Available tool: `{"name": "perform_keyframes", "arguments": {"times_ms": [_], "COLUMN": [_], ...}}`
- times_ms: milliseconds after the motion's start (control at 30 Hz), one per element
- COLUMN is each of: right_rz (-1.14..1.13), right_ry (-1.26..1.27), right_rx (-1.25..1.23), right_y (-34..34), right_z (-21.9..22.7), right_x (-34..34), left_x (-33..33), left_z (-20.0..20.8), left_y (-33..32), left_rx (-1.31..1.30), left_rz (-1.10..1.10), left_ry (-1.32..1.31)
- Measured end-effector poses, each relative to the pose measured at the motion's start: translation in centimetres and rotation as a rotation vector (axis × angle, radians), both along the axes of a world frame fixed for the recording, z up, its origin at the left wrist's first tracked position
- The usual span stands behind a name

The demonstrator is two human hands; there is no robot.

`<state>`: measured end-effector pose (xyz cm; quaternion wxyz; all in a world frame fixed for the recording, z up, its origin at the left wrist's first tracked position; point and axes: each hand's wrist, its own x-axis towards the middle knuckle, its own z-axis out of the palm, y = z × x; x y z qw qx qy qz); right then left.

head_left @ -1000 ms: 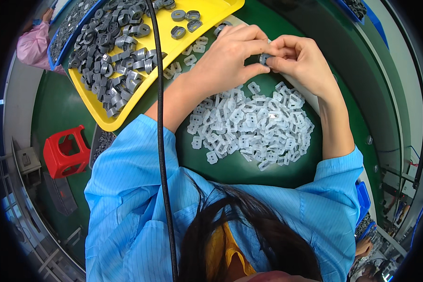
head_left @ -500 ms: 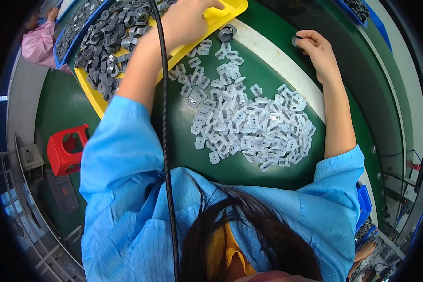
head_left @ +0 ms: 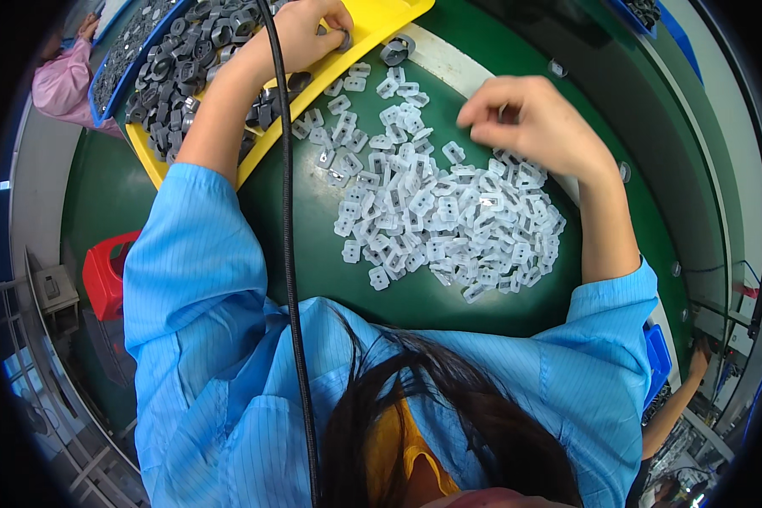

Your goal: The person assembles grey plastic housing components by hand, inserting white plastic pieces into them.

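Note:
My left hand is over the yellow tray at the upper left, its fingers closed on a dark grey ring-shaped part. Grey ring parts lie heaped in the tray. Above the far right of a pile of small translucent plastic pieces, my right hand hovers with thumb and fingers apart, holding nothing that I can see. Beyond it, one small round part rests on the green strip past the white rail.
A few grey rings sit by the tray's right corner. A black cable hangs down across the view. Another small part lies right of my wrist. A red stool stands at left; a co-worker in a pink sleeve is at the far left.
My right hand has let go of the small round part beyond the white rail and come back left toward the pile. My left hand has shifted slightly left and now grips a grey ring.

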<state>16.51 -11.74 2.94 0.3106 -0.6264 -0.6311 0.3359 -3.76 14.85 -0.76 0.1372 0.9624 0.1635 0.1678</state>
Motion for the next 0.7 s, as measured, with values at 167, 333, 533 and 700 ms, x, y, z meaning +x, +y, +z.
{"name": "perform_keyframes", "arguments": {"times_ms": [167, 333, 533, 700], "right_rz": [0.198, 0.17, -0.196, -0.472], "right_ry": [-0.255, -0.326, 0.352, 0.283], "right_rx": [-0.025, 0.06, -0.034, 0.289], "right_y": [-0.4, -0.5, 0.1, 1.2], "right_z": [0.6, -0.3, 1.2, -1.3], "right_x": [-1.2, -1.3, 0.0, -0.2], "left_x": [2.8, 5.3, 5.7, 5.9], "left_z": [6.8, 2.2, -0.4, -0.8], "left_y": [-8.9, -11.7, -13.8, -14.5], "left_rx": [-0.863, -1.484, -1.372, -1.017], "left_rz": [0.311, -0.083, -0.129, -0.004], "left_ry": [-0.176, -0.453, -0.537, -0.501]}}
